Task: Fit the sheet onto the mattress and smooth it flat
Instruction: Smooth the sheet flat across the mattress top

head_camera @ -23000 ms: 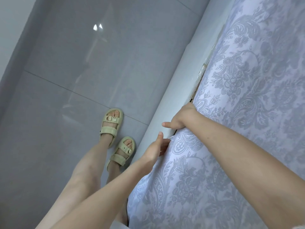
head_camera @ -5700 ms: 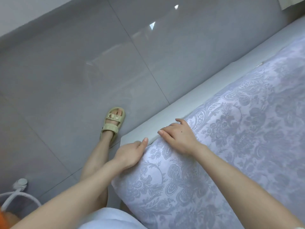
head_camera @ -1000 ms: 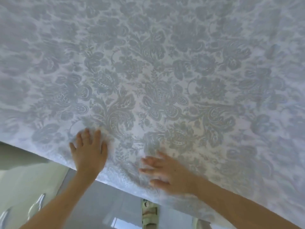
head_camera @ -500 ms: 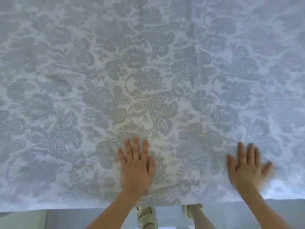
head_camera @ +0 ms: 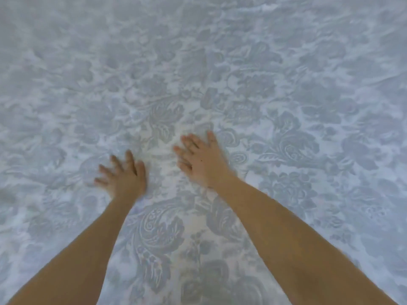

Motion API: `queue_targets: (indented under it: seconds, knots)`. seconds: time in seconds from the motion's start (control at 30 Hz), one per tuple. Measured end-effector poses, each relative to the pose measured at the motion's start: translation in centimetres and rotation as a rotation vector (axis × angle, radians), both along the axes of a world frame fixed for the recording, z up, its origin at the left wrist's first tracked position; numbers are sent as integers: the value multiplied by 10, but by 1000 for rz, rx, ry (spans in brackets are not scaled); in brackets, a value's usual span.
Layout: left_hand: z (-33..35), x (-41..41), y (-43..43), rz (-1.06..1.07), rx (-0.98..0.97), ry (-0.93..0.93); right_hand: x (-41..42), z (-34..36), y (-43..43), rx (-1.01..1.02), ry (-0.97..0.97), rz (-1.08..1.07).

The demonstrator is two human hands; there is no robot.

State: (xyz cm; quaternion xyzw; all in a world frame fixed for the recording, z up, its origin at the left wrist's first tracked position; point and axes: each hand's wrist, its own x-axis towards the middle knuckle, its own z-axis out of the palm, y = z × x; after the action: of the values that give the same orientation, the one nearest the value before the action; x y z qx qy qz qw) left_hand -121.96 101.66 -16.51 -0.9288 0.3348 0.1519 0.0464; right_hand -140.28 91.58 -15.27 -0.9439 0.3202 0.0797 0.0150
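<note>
Nearest the camera, two bare forearms enter from the bottom edge, the left forearm (head_camera: 77,249) from the lower left corner and the right forearm (head_camera: 297,238) from the lower right. Both are cut off by the frame before the elbow. Both lie over the sheet (head_camera: 308,128), a pale blue-white cloth with a grey-blue floral and paisley pattern that fills the whole view. Between the arms a large paisley motif shows plainly; the arms cover the pattern on either side of it. Farther on, the left hand (head_camera: 125,175) lies palm down on the sheet with fingers straight and spread, holding nothing. Its fingers are smeared by blur, so their outline is hard to make out. Just beside it and a little farther away, the right hand (head_camera: 201,159) is also flat on the cloth, palm down, fingers extended and slightly fanned, gripping nothing. The two hands are near each other but apart, with a strip of bare cloth between them. Beyond the hands the sheet lies mostly flat, with a long crease (head_camera: 374,78) at the right and a small raised fold (head_camera: 267,6) near the top edge. The mattress is wholly hidden under the sheet. The sheet's edges fall outside the frame on every side, and the far pattern is soft and blurred.
</note>
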Motion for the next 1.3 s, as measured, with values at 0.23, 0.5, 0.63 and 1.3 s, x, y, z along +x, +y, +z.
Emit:
queue_targets:
  seconds: [0.23, 0.5, 0.63, 1.3]
  knots:
    - [-10, -172, -32, -615, -214, -32, -305, -18, -87, -15, -28, -1078]
    - [38, -119, -78, -736, -576, 58, -162, 26, -112, 42, -238, -1073]
    - [31, -44, -152, -480, -167, -126, -47, 21, -157, -35, -128, -478]
    - [16, -166, 202, -811, -20, 203, -238, 42, 177, 346, 231, -1359]
